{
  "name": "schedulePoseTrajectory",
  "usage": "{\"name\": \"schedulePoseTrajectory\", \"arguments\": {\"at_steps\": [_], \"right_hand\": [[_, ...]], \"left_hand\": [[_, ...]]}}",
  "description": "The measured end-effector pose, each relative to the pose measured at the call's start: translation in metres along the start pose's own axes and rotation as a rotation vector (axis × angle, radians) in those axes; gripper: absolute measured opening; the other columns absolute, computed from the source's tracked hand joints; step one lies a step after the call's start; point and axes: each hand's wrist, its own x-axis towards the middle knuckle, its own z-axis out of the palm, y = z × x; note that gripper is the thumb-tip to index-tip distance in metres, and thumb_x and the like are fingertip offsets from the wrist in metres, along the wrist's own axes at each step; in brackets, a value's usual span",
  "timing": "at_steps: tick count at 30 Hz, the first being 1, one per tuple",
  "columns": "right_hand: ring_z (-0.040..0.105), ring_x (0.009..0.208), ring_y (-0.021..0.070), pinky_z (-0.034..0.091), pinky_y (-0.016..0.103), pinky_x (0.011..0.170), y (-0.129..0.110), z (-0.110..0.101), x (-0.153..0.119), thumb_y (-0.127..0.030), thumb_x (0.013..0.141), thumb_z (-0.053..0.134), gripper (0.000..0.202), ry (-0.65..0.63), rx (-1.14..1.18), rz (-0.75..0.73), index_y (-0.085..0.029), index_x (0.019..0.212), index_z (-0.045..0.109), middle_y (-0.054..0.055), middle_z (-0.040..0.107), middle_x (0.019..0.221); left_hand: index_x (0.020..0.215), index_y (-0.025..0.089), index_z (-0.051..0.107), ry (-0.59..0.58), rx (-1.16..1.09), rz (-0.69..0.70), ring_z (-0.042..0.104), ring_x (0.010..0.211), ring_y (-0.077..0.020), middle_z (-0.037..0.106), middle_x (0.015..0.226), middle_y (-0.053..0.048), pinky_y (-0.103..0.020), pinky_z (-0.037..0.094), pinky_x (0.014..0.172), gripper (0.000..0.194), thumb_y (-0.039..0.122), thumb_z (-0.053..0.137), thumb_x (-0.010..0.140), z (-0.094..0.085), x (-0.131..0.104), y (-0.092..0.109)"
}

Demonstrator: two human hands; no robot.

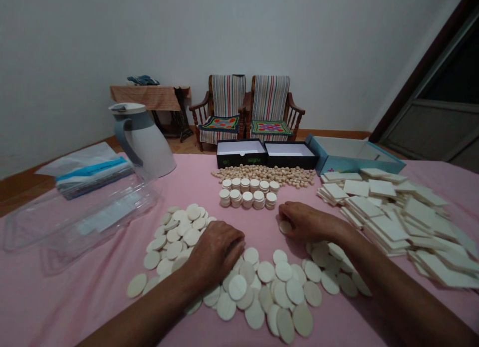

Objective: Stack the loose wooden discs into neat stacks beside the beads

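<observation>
My right hand [301, 221] pinches a round wooden disc [285, 227] just above the pink cloth, to the right of the stacked discs. Two rows of short disc stacks [247, 199] stand in the middle of the table. My left hand [215, 252] rests over the loose discs with its fingers curled; whatever is under them is hidden. Loose pale discs lie in a heap [174, 235] left of that hand and in a wide spread [281, 293] in front of me, reaching below my right forearm.
Small wooden beads [273, 174] lie behind the stacks, before two black boxes [241, 160] and a blue box [352, 166]. Square wooden tiles [389, 222] are heaped at right. A thermos jug [151, 145], a blue-edged packet [93, 176] and clear plastic trays [93, 222] stand left.
</observation>
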Motion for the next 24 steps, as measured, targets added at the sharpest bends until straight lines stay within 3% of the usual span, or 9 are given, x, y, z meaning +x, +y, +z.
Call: {"name": "schedulePoseTrajectory", "arguments": {"at_steps": [6,9,14,24], "right_hand": [[0.048,0.071,0.0166,0.035,0.026,0.062,0.004,-0.013,0.011,-0.017,0.071,0.055,0.012,0.320,0.110,-0.020,-0.018,0.081,0.050,0.005,0.055,0.081],[0.047,0.073,0.0169,0.036,0.026,0.064,0.008,-0.015,0.022,-0.017,0.071,0.055,0.013,0.401,0.090,-0.059,-0.018,0.082,0.048,0.005,0.053,0.082],[0.047,0.075,0.0174,0.037,0.027,0.066,0.015,-0.018,0.039,-0.013,0.069,0.054,0.016,0.347,0.010,-0.161,-0.019,0.083,0.047,0.005,0.052,0.084],[0.051,0.079,0.0181,0.039,0.028,0.069,0.015,-0.024,0.047,-0.013,0.070,0.056,0.019,0.273,-0.060,-0.173,-0.017,0.088,0.053,0.007,0.056,0.091]], "left_hand": [[0.090,0.018,0.065,0.006,-0.003,-0.005,0.056,0.079,-0.0197,0.065,0.080,-0.005,-0.037,0.041,0.074,0.015,0.022,0.051,0.087,-0.001,0.001,0.001],[0.089,0.017,0.065,-0.002,0.001,-0.014,0.056,0.079,-0.0199,0.065,0.079,-0.005,-0.037,0.041,0.074,0.016,0.022,0.051,0.087,-0.002,0.002,0.002],[0.090,0.017,0.065,-0.005,-0.006,-0.012,0.056,0.079,-0.0200,0.066,0.080,-0.005,-0.037,0.041,0.075,0.015,0.021,0.051,0.087,-0.002,0.001,0.002],[0.089,0.017,0.065,-0.002,-0.008,-0.016,0.056,0.079,-0.0204,0.066,0.080,-0.005,-0.037,0.041,0.075,0.014,0.021,0.052,0.086,-0.002,0.000,0.002]]}}
